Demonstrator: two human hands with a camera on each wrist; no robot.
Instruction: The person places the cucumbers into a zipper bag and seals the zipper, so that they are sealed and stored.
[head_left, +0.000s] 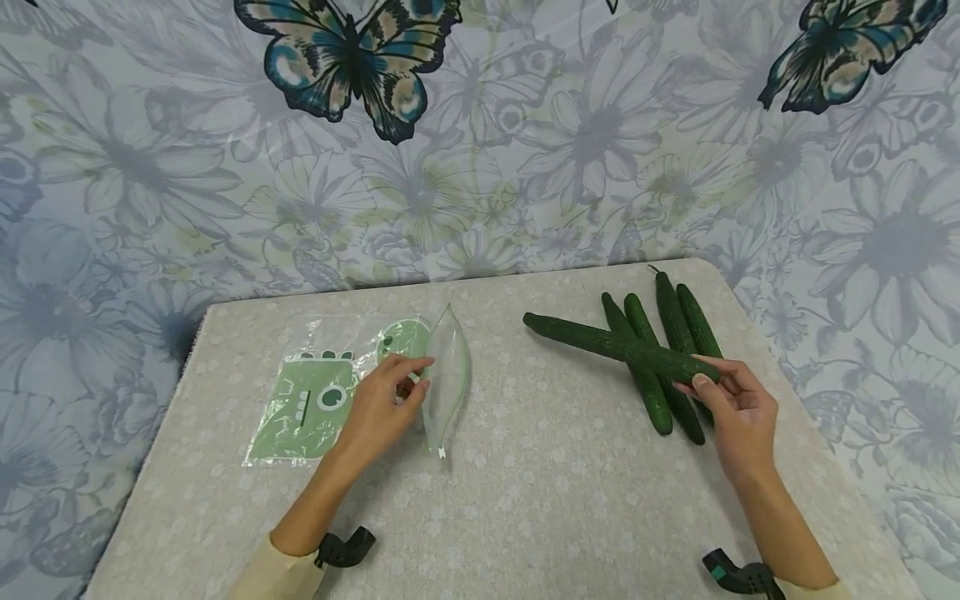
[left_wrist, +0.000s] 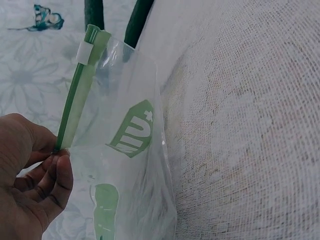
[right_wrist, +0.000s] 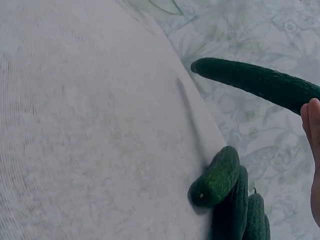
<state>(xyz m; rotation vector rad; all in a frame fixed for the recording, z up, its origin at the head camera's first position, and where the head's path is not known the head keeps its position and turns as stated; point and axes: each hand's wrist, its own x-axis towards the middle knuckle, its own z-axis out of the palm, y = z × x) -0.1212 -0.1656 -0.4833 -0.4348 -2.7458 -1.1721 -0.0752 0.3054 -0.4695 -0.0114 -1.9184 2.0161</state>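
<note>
Cucumber (head_left: 618, 343) pinched near one end between the thumb and fingers of the right hand (head_left: 742, 412), raised above the bench (head_left: 540, 500), free end pointing left toward the plastic bag (left_wrist: 130, 165). Just below, four more cucumbers (head_left: 672, 315) lying close together on the bench. To the left, green zip strip (left_wrist: 73, 100) of the bag pinched by the left hand (head_left: 382, 408), mouth spread apart, white slider (left_wrist: 84, 53) at the near end. Black device (head_left: 347, 547) at each wrist, beside cream sleeves (head_left: 281, 575). Beyond the bench, flowered wall cloth (head_left: 487, 167) with large butterflies (head_left: 354, 62).
</note>
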